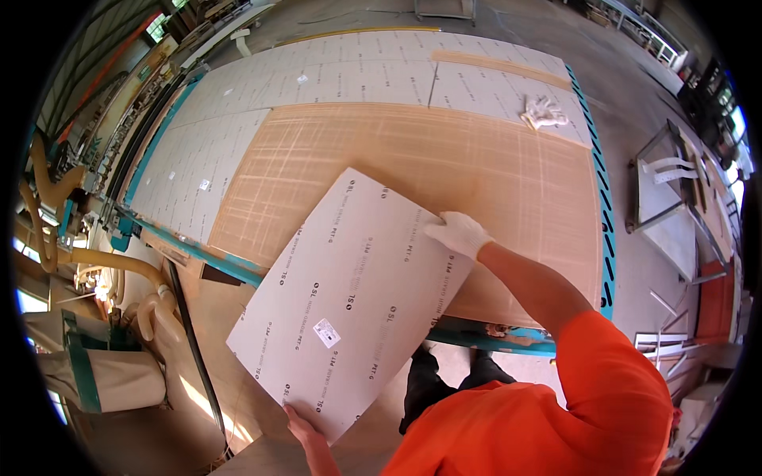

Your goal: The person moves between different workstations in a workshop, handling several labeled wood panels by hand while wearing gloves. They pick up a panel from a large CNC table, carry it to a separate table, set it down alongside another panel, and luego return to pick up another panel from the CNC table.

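Observation:
A rectangular board (357, 278) covered in pale grey printed protective film is tilted across the near edge of a large machine bed. A small white label (326, 333) is stuck on its face. My right hand (459, 234), in a white work glove, closes on the board's far right edge, its thumb side on the face. My bare left hand (305, 428) grips the near lower edge, with most of its fingers hidden under the board. Beneath it lies the bed's brown scored surface (508, 186).
More film-covered panels (349, 83) lie along the bed's far and left sides, several bearing small labels. A loose white glove (544, 113) rests at the far right. Yellowish hoses (119, 262) and a dust bag (119, 373) stand left; a metal cart (675, 206) stands right.

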Action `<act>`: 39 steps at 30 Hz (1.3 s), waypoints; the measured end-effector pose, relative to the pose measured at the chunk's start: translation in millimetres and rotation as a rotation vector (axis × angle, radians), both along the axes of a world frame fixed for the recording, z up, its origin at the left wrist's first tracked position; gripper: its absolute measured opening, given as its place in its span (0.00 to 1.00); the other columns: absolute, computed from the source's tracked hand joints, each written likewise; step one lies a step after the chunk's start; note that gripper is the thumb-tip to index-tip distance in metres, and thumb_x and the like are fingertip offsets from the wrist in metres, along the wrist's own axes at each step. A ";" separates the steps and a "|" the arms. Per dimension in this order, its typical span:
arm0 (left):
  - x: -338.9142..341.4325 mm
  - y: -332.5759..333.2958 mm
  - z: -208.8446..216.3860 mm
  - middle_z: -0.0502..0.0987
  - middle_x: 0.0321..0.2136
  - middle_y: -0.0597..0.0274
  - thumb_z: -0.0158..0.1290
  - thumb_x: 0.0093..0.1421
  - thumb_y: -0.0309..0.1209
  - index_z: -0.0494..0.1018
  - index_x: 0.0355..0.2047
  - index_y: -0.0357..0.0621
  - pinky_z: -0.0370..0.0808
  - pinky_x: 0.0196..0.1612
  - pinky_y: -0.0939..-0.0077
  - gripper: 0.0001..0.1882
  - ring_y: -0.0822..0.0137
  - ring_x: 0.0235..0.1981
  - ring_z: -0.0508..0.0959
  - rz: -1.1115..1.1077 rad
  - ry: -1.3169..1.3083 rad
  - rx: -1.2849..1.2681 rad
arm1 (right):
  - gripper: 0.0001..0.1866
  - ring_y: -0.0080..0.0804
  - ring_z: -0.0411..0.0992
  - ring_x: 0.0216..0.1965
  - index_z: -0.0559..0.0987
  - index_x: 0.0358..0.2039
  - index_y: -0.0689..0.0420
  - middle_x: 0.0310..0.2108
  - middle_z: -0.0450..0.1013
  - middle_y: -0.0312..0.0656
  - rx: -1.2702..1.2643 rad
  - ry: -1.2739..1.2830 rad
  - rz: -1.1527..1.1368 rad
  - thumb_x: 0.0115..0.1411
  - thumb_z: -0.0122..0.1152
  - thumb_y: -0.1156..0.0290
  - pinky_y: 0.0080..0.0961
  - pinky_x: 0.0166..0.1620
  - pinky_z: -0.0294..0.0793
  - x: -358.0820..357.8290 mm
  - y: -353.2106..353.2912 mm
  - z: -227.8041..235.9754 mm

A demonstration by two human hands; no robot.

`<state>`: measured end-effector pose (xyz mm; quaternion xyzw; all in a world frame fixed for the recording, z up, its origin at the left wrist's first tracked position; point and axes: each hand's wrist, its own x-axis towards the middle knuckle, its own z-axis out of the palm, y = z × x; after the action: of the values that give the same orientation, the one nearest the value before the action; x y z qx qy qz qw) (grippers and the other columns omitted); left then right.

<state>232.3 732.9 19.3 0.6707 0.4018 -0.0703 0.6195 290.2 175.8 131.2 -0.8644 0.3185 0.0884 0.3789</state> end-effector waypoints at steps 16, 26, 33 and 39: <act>82.1 -361.0 -8.6 0.82 0.41 0.39 0.42 0.72 0.52 0.77 0.46 0.24 0.73 0.52 0.58 0.35 0.46 0.45 0.80 -1.064 -0.141 0.383 | 0.26 0.33 0.76 0.33 0.81 0.40 0.69 0.30 0.79 0.47 0.157 -0.254 -1.151 0.59 0.58 0.54 0.33 0.39 0.74 -465.9 -105.3 -86.1; 49.6 -453.2 52.8 0.61 0.67 0.40 0.55 0.64 0.46 0.65 0.63 0.32 0.60 0.68 0.48 0.35 0.43 0.70 0.59 -1.553 -0.542 1.104 | 0.29 0.44 0.66 0.55 0.73 0.57 0.64 0.52 0.71 0.51 -0.651 -0.117 -0.616 0.62 0.59 0.56 0.38 0.59 0.63 -458.6 -182.5 -91.4; 4.8 -526.9 -9.7 0.57 0.70 0.43 0.54 0.63 0.43 0.68 0.61 0.31 0.48 0.73 0.46 0.32 0.45 0.73 0.53 -1.796 -1.068 0.904 | 0.36 0.49 0.51 0.74 0.66 0.66 0.62 0.70 0.60 0.52 -0.847 -0.072 -0.282 0.65 0.55 0.51 0.43 0.75 0.45 -315.3 -290.4 -154.8; 2.2 -532.7 -24.6 0.57 0.71 0.46 0.53 0.61 0.43 0.71 0.60 0.35 0.46 0.74 0.46 0.31 0.46 0.74 0.53 -1.811 -1.074 0.900 | 0.37 0.50 0.55 0.71 0.69 0.62 0.64 0.65 0.66 0.52 -0.611 -0.360 -0.092 0.61 0.58 0.48 0.45 0.75 0.47 -144.1 -189.3 -136.8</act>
<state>234.5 200.2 -5.4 0.8183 -0.5565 -0.0452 0.1368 146.1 -13.5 -5.6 -0.9242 0.2972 -0.1817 0.1566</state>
